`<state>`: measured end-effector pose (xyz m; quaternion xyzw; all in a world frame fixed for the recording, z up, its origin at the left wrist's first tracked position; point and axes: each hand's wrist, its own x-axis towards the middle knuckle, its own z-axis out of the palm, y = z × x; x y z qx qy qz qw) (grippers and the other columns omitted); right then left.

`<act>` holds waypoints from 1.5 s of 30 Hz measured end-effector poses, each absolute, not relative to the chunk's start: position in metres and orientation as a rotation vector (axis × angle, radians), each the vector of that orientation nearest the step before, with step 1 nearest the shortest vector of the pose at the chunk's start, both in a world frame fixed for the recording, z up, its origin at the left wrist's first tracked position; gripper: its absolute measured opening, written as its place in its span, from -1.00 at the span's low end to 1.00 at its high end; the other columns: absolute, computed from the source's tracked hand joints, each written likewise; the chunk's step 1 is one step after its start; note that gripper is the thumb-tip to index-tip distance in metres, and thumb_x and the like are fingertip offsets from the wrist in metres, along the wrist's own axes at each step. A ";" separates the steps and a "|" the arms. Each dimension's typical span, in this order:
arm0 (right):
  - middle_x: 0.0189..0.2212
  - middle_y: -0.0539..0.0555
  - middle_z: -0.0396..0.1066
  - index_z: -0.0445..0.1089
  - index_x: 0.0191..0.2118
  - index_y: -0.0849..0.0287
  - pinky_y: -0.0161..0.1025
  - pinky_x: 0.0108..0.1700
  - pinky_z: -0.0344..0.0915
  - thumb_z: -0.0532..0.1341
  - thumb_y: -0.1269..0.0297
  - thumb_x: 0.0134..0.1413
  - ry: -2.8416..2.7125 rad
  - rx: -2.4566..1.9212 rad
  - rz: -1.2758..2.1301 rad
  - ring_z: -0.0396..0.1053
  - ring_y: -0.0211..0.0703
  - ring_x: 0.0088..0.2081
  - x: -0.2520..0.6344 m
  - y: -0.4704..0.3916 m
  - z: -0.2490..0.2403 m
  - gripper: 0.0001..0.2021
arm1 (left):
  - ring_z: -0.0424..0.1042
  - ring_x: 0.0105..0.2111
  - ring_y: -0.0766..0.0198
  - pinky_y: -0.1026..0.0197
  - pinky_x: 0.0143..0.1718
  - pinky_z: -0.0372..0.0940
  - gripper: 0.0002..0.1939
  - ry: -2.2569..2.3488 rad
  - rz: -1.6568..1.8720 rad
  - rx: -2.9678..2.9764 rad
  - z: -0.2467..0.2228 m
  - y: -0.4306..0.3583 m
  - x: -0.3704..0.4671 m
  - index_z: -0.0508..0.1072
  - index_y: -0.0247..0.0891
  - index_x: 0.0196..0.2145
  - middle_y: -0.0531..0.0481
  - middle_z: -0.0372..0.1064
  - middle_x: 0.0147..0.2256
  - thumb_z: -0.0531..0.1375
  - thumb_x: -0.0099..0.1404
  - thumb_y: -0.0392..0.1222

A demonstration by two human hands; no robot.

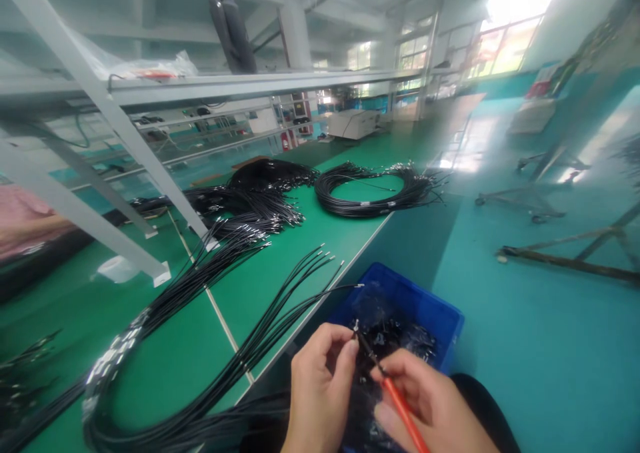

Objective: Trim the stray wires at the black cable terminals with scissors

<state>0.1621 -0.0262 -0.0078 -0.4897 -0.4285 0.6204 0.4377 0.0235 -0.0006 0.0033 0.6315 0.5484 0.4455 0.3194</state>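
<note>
Long, thin black cables (pixel 175 299) look smooth and plastic-sheathed, with shiny metal tips (pixel 360 285); the slim orange-red tool handle (pixel 404 413) and rectangular blue bin (pixel 433 309) look plastic, the flat green bench (pixel 240 293) smooth and matt.

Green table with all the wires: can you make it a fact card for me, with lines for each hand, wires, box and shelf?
Left hand: pinches something small, too blurry to name
Right hand: holds a red-handled tool; its thin dark end points toward the left hand
Wires: black, with shiny tips; one bunch bends across the green table, and a round coil lies farther back
Box: blue, beside the table, with dark bits inside
Shelf: white, with a clear bag on it
</note>
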 end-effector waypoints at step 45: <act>-0.41 0.07 0.48 0.36 -0.20 0.10 -0.22 -0.32 0.33 0.13 0.54 -0.03 -1.512 -1.302 0.281 0.43 -0.07 -0.40 0.145 -0.016 -0.005 -0.73 | 0.28 -0.50 0.28 0.32 -0.47 0.10 -0.84 1.518 1.081 1.951 -0.005 -0.012 0.037 0.34 -0.20 -0.48 0.03 0.30 -0.49 0.05 0.23 -0.30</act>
